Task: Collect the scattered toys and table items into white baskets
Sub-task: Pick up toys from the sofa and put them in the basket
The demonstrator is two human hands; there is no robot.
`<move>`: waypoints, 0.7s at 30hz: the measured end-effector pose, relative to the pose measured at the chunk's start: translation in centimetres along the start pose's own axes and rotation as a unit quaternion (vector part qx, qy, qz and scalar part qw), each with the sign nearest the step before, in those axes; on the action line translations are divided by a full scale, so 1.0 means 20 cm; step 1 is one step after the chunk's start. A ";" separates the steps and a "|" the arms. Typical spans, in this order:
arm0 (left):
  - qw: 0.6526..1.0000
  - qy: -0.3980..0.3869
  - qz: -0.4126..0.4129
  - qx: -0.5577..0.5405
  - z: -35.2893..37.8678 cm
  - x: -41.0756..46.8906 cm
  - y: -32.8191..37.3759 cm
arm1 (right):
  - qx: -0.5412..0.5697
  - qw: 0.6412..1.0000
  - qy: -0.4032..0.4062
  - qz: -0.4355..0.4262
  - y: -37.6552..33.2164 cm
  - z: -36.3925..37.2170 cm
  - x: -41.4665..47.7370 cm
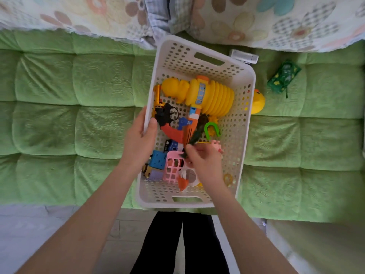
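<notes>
So this is the drop-in step: the right hand (205, 161) is over the middle of the white basket (187, 56), fingertips pinched on the lower end of a small dark green toy (195, 135). It's too blurry to say what that toy is. The left hand (140, 135) is wrapped around the basket's left rim, thumb on the inside, steadying it on the green sofa (79, 95). Next move, I reckon, is just letting go so the green toy lands on the pile, then reaching out to the right for the strays. Nothing delicate about it, but the pile is lumpy, so a low release would stop it bouncing out.

Counting what I can see: one basket only, even though the task talks about baskets. Inside there's one big yellow ribbed toy (209, 93) across the far half, one orange-and-white toy gun (194, 113), one black-and-gold toy gun (164, 111), one green horseshoe shape (211, 128), one pink grid piece (172, 169) and one blue block (158, 159). There are a few more small bits under the hands that I can't sort out.

Outside the basket I count three things: one yellow duck (257, 102) touching or just beside the right wall, one green patterned pouch (283, 76) further right, and one white object (245, 56) just behind the far right corner. So it looks mostly done on this sofa, with three left to grab.
</notes>
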State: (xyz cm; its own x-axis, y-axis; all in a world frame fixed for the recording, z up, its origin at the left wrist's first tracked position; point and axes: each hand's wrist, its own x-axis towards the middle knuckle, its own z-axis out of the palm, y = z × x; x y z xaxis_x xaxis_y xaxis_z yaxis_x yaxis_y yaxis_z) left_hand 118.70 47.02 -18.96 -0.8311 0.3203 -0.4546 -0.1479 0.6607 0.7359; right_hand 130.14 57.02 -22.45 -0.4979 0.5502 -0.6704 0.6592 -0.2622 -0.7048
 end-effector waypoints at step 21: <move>0.990 0.119 -0.067 -0.043 -0.08 0.01 0.03 | 0.257 0.938 0.206 0.109 -0.22 -0.57 0.51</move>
State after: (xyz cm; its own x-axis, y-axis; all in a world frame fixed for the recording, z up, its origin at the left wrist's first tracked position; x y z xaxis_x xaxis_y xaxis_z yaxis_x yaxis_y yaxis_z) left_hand 117.55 46.44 -17.82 -0.9023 0.0570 -0.4274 -0.3024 0.6231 0.7214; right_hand 128.57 72.82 -23.50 -0.0531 0.6713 -0.7393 0.3082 -0.6932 -0.6516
